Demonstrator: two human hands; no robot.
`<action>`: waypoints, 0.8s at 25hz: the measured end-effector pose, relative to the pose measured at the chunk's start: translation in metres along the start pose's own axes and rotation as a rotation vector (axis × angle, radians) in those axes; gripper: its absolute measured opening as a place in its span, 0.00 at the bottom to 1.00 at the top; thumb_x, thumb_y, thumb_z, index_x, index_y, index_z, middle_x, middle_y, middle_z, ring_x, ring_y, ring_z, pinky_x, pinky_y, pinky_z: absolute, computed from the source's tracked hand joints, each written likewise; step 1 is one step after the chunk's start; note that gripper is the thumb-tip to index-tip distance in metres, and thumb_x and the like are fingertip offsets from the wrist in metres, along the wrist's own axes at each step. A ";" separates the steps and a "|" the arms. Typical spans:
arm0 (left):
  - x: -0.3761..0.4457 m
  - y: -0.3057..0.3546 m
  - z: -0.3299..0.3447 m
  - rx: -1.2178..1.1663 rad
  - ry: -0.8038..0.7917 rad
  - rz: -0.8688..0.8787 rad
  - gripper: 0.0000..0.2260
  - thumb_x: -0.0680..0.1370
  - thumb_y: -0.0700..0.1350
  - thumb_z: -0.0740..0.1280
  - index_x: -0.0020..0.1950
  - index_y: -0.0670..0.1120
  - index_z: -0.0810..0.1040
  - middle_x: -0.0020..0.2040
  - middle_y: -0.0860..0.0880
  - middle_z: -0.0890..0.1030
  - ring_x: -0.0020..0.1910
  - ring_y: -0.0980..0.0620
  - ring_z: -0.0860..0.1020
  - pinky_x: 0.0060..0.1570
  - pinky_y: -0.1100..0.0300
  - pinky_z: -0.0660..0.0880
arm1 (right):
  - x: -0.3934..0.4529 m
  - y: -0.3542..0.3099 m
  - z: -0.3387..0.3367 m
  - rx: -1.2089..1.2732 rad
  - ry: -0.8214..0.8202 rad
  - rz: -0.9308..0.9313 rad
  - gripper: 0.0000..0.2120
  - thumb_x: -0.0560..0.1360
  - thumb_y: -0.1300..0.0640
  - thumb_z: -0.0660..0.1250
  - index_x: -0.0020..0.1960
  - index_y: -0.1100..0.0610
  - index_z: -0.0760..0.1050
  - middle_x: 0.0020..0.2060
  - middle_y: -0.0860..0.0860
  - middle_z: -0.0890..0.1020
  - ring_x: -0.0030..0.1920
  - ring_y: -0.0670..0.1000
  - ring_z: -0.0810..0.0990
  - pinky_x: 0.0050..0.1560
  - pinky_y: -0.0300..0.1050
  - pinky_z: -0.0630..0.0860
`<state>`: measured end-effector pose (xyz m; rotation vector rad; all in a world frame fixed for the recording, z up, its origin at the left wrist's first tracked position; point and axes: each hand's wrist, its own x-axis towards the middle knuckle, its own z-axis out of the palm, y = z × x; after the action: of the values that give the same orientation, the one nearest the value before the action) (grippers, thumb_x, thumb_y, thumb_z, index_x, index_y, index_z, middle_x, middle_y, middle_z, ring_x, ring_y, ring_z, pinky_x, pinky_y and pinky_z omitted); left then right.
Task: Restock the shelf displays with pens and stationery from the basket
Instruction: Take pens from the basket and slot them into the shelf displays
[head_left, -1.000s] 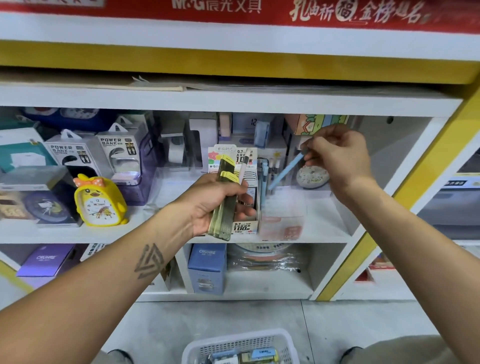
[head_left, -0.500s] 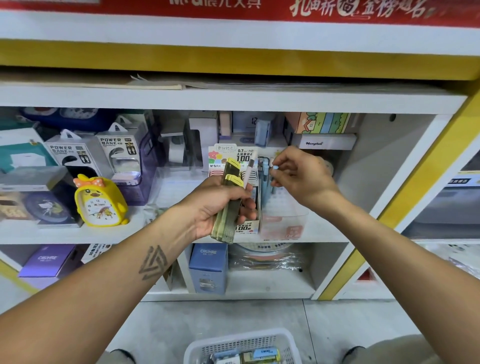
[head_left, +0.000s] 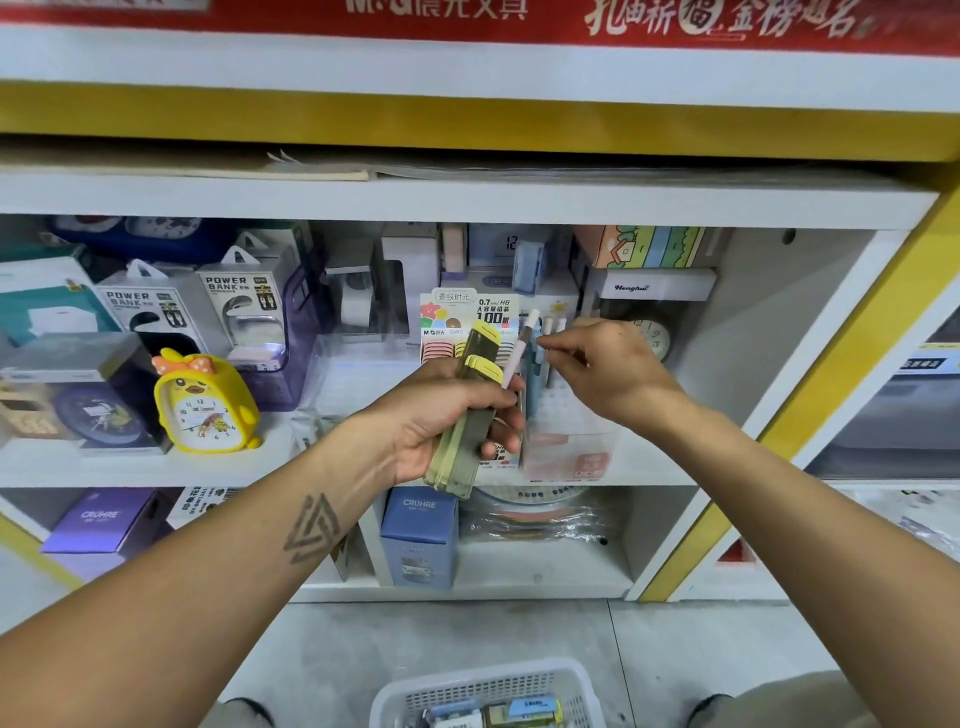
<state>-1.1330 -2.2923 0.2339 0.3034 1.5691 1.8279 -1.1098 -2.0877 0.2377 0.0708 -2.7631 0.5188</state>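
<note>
My left hand (head_left: 441, 415) is closed around two slim olive-and-yellow stationery cases (head_left: 480, 353) held upright, with a pink-and-white pen (head_left: 522, 343) clamped against them. It hovers in front of the middle shelf. My right hand (head_left: 608, 374) is just to the right, thumb and forefinger pinched on the top of a light blue pen (head_left: 532, 395) that stands in the clear pen display (head_left: 566, 452). A few more pens stand behind it. The white basket (head_left: 483, 675) sits on the floor below, holding several small packs.
A lead-refill display card (head_left: 493, 309) stands behind my left hand. A yellow duck clock (head_left: 205, 405) and power bank boxes (head_left: 249, 306) fill the shelf's left side. A blue CRUHRE box (head_left: 418, 535) is on the lower shelf. A yellow post (head_left: 810, 415) bounds the right.
My right hand came down and left from the back of the shelf and set the blue pen upright in the clear display. My left hand has stayed put with its items.
</note>
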 end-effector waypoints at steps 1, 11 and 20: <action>0.000 -0.001 0.001 0.012 -0.021 -0.009 0.08 0.77 0.33 0.67 0.56 0.36 0.78 0.36 0.37 0.80 0.29 0.43 0.79 0.24 0.61 0.71 | 0.002 0.001 -0.001 0.047 -0.006 0.030 0.13 0.82 0.58 0.63 0.63 0.55 0.81 0.46 0.46 0.79 0.49 0.49 0.77 0.48 0.39 0.68; 0.002 -0.004 0.004 -0.022 -0.085 -0.081 0.08 0.76 0.34 0.70 0.54 0.38 0.78 0.46 0.33 0.82 0.37 0.38 0.83 0.28 0.57 0.78 | 0.003 0.000 -0.025 1.014 0.222 0.353 0.04 0.79 0.68 0.65 0.53 0.67 0.77 0.35 0.59 0.84 0.29 0.51 0.80 0.33 0.42 0.78; 0.004 0.000 -0.001 -0.112 0.065 -0.154 0.08 0.75 0.39 0.69 0.53 0.39 0.76 0.35 0.40 0.80 0.28 0.48 0.76 0.23 0.63 0.71 | 0.000 0.011 -0.005 0.236 0.218 0.099 0.02 0.81 0.58 0.65 0.51 0.55 0.72 0.41 0.53 0.84 0.42 0.51 0.84 0.46 0.55 0.82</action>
<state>-1.1362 -2.2907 0.2332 0.0694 1.4838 1.8124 -1.1099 -2.0753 0.2380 -0.0647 -2.4923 0.8260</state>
